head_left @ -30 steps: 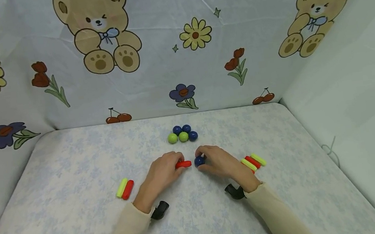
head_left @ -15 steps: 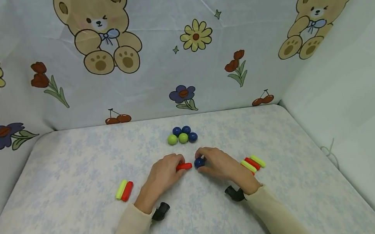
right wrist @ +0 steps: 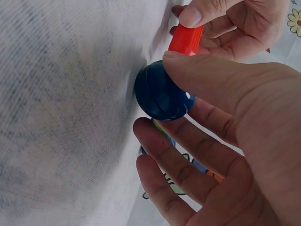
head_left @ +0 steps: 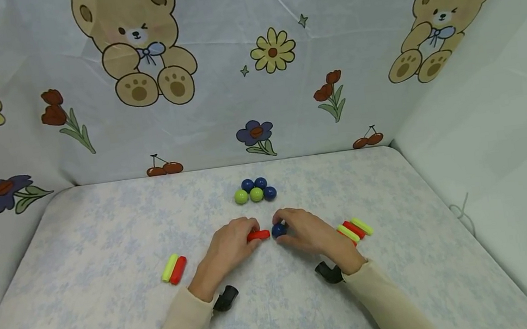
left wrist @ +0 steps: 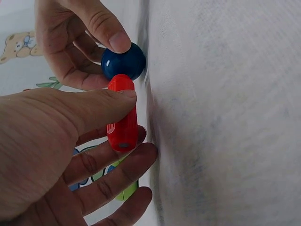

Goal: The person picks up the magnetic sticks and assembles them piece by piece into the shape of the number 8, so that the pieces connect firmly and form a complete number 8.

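Observation:
At the middle of the table, my left hand (head_left: 226, 248) pinches a short red stick (head_left: 259, 234) between thumb and fingers. Facing it, my right hand (head_left: 308, 230) holds a glossy dark blue ball (head_left: 278, 230). The red stick (left wrist: 124, 129) points end-on at the blue ball (left wrist: 124, 61) in the left wrist view; whether they touch I cannot tell. From the right wrist, the ball (right wrist: 162, 96) sits low by the tablecloth under the thumb, and part of the red stick (right wrist: 186, 40) shows beyond it.
Behind the hands lie two green balls (head_left: 241, 197) and several blue balls (head_left: 270, 193) in a cluster. A yellow-green stick (head_left: 170, 268) and a red stick (head_left: 178, 270) lie left. More sticks (head_left: 354, 229) lie beside the right wrist. A printed cloth wall (head_left: 214, 83) rises behind the table.
The head view has shifted slightly. Both hands keep their hold on the red stick and the blue ball, with hardly any motion.

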Motion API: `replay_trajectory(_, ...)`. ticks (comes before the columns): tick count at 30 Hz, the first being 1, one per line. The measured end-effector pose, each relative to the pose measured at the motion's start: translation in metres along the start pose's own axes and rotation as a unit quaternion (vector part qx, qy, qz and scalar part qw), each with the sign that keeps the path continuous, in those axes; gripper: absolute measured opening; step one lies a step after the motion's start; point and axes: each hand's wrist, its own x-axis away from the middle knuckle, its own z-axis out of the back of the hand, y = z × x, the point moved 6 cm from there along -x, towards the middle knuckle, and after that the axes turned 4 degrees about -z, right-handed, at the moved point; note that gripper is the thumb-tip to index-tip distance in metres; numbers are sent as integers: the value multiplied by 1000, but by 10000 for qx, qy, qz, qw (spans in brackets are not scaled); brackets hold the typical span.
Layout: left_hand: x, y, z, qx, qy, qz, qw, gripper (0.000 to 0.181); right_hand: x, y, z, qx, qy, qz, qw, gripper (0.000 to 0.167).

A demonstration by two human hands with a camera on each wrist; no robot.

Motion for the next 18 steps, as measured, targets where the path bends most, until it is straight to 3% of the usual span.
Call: replay_trajectory(18, 1, 0, -2, 0, 21, -75, 10000, 14, 0, -2, -3, 13, -19, 53, 10000, 32)
